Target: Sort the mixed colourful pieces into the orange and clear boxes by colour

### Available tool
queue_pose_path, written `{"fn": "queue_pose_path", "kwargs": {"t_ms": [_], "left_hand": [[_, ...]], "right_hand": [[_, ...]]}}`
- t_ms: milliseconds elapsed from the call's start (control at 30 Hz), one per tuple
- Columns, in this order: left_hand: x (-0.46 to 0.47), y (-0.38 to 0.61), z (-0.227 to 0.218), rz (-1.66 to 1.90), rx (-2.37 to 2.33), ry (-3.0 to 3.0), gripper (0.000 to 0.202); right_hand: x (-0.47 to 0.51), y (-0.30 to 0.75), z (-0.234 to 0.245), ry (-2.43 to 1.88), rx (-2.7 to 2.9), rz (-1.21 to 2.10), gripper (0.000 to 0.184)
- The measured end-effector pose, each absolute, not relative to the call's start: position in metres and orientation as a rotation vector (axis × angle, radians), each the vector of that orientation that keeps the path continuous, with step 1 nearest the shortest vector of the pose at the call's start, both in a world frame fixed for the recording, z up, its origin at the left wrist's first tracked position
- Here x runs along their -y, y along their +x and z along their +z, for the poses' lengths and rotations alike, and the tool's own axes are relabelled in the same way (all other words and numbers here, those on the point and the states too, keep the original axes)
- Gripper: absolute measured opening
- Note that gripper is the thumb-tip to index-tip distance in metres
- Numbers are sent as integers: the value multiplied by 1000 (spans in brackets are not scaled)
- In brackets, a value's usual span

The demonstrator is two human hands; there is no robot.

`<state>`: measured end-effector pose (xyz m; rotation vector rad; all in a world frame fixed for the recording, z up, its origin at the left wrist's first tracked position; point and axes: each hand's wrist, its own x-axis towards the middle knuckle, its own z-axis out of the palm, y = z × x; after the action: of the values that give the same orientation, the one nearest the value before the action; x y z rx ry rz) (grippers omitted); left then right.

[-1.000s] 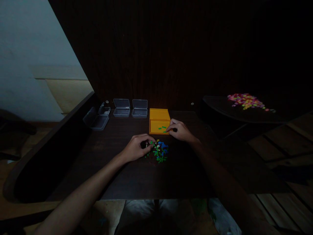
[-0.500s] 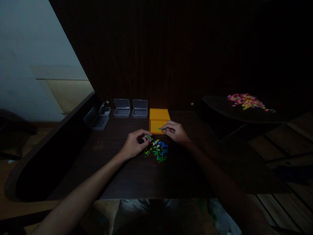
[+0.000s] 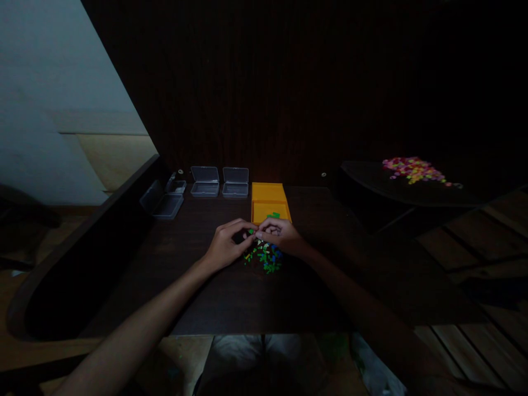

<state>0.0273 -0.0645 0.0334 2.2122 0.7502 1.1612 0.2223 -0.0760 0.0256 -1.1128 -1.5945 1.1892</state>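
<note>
A small heap of tiny coloured pieces [image 3: 266, 257], green, blue, yellow and white, lies on the dark table [image 3: 231, 291]. My left hand [image 3: 226, 245] rests at the heap's left edge with its fingers curled in a pinch on a small green piece. My right hand [image 3: 279, 235] hovers over the heap's far side, fingers bent and tips meeting my left fingertips. Whether it holds anything is too small to see. Just behind the hands an open orange box [image 3: 269, 203] has a few green pieces inside.
Two clear lidded cases [image 3: 205, 182] [image 3: 235, 183] stand behind left of the orange box, and another open case [image 3: 163, 202] lies at the table's left rim. A second pile of pink and yellow pieces [image 3: 413, 169] sits on a dark surface at the right.
My right hand has drawn back from the orange box to the heap and now meets my left fingertips. My left hand shifted only slightly.
</note>
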Motion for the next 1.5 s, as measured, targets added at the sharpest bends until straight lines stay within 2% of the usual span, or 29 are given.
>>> {"fn": "queue_pose_path", "kwargs": {"t_ms": [200, 433, 600, 967, 1133, 1333, 1500], "left_hand": [[64, 27, 35, 1160, -792, 2204, 17], [62, 25, 36, 1160, -898, 2193, 19], [57, 25, 28, 1122, -933, 2186, 21], [56, 27, 26, 1116, -857, 2291, 14], [55, 26, 26, 1136, -798, 2284, 16], [54, 25, 24, 1118, -812, 2266, 20], [53, 27, 26, 1139, -850, 2164, 22]], "right_hand": [[73, 230, 30, -1113, 1600, 1094, 25], [51, 271, 17, -1327, 1561, 472, 20], [43, 284, 12, -1413, 1669, 242, 17], [35, 290, 7, -1642, 1834, -8, 10], [34, 291, 5, -1724, 1862, -71, 12], [44, 284, 18, -1465, 2011, -167, 17], [58, 257, 24, -1149, 2097, 22, 15]]}}
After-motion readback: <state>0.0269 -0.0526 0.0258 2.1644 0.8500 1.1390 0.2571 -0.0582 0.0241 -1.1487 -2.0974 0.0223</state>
